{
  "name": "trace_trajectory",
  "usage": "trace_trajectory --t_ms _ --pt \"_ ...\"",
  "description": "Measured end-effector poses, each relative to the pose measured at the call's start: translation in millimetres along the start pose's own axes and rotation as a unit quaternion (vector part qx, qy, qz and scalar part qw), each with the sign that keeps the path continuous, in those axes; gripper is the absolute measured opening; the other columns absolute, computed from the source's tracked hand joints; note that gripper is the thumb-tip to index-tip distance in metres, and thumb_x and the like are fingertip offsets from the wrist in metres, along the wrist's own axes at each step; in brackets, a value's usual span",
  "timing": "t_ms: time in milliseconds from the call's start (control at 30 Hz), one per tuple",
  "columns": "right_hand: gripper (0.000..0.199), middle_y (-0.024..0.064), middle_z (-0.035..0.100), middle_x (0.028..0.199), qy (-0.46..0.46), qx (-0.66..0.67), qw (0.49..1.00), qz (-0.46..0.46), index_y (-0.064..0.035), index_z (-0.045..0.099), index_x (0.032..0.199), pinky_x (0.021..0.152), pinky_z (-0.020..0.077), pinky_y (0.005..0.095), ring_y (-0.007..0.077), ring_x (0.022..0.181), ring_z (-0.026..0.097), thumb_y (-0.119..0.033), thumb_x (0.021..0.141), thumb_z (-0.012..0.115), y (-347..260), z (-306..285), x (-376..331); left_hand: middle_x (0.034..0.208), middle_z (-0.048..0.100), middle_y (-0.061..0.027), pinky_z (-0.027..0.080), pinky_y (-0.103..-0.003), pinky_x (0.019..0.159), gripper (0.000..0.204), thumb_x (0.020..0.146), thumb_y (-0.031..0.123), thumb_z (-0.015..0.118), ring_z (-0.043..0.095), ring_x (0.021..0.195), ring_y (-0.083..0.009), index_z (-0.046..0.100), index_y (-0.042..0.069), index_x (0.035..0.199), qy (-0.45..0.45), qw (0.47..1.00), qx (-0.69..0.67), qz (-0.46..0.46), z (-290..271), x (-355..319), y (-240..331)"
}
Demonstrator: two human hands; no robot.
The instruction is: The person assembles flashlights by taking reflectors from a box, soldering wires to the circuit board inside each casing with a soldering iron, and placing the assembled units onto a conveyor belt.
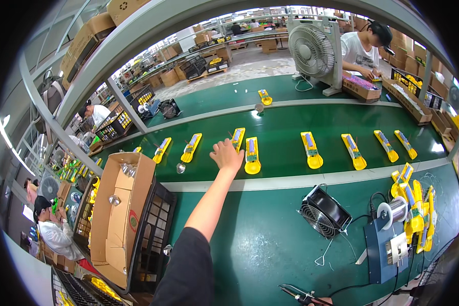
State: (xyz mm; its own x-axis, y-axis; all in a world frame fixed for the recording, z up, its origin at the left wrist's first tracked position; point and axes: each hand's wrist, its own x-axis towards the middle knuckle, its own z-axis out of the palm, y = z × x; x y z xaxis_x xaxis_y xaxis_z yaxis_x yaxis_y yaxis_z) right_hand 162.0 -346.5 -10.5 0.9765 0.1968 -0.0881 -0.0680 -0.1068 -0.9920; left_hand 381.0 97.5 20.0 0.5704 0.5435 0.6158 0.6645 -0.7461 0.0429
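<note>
My left hand (pixel 226 156) reaches over the green belt with its fingers spread. Its fingertips overlap the lower end of a yellow flashlight half-shell (pixel 237 135) holding a blue-purple cell; whether they touch it I cannot tell. Just right of that hand lies another yellow half-shell (pixel 252 155) with a cell and a small green circuit board. At the bottom edge my right hand (pixel 317 301), mostly cut off, is closed round a slim tool (pixel 297 292) that looks like a soldering iron with a black cable.
More yellow half-shells (pixel 311 150) line the belt. An open cardboard box (pixel 118 214) stands at left on black crates. At right are a small black fan (pixel 325 210), a blue box with a solder spool (pixel 392 211) and piled yellow shells (pixel 418 214). A co-worker (pixel 364 51) sits opposite.
</note>
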Motion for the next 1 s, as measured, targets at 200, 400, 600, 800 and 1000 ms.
trace_trajectory --t_ms 200,400,600,800,1000 --pt "0.02 0.0083 0.055 0.063 0.04 0.062 0.997 0.03 0.0017 0.048 0.088 0.054 0.0438 0.0253 0.0131 0.055 0.052 -0.014 0.079 0.057 -17.0 5.5 1.5 0.088 0.061 -0.0188 0.046 -0.039 0.072 0.035 0.079 0.029 0.043 0.058 0.085 -0.0318 0.061 -0.001 0.084 -0.369 0.927 -0.072 -0.014 -10.4 -13.7 8.2" --pt "0.028 0.0076 0.052 0.057 0.053 0.097 0.99 -0.089 0.0018 0.047 0.086 0.046 0.0411 0.025 0.0128 0.049 0.049 -0.022 0.078 0.058 8.5 10.0 6.2 0.076 0.059 -0.0223 0.045 -0.045 0.069 0.027 0.076 0.018 0.043 0.057 0.074 -0.0374 0.058 -0.004 0.075 -0.248 0.953 -0.173 0.012 -41.3 -59.7 0.2" --pt "0.027 0.0098 0.047 0.065 0.244 0.163 0.938 -0.183 0.0 0.042 0.078 0.046 0.0389 0.0258 0.0159 0.053 0.045 -0.027 0.081 0.048 11.3 18.4 1.0 0.064 0.054 -0.0228 0.044 -0.044 0.056 0.017 0.078 0.011 0.046 0.054 0.061 -0.0398 0.053 -0.002 0.069 -0.263 0.914 -0.308 0.035 -170.9 -190.6 -13.5" --pt "0.019 0.0101 0.045 0.073 0.27 0.15 0.894 -0.324 0.0018 0.043 0.083 0.046 0.0396 0.0235 0.015 0.057 0.046 -0.017 0.082 0.048 50.9 12.5 11.7 0.064 0.054 -0.0199 0.043 -0.042 0.051 0.02 0.081 0.017 0.049 0.053 0.058 -0.0373 0.049 0.0 0.071 -0.346 0.883 -0.316 -0.013 -241.6 -303.7 -53.7" --pt "0.016 0.0079 0.038 0.083 0.23 0.13 0.924 -0.275 0.0045 0.042 0.086 0.047 0.0327 0.0188 0.012 0.059 0.039 -0.011 0.082 0.043 58.6 1.0 6.7 0.07 0.058 -0.0105 0.044 -0.028 0.057 0.017 0.079 0.019 0.057 0.055 0.06 -0.0172 0.057 0.002 0.084 -0.352 0.849 -0.361 -0.16 -273.9 -309.5 -109.5"
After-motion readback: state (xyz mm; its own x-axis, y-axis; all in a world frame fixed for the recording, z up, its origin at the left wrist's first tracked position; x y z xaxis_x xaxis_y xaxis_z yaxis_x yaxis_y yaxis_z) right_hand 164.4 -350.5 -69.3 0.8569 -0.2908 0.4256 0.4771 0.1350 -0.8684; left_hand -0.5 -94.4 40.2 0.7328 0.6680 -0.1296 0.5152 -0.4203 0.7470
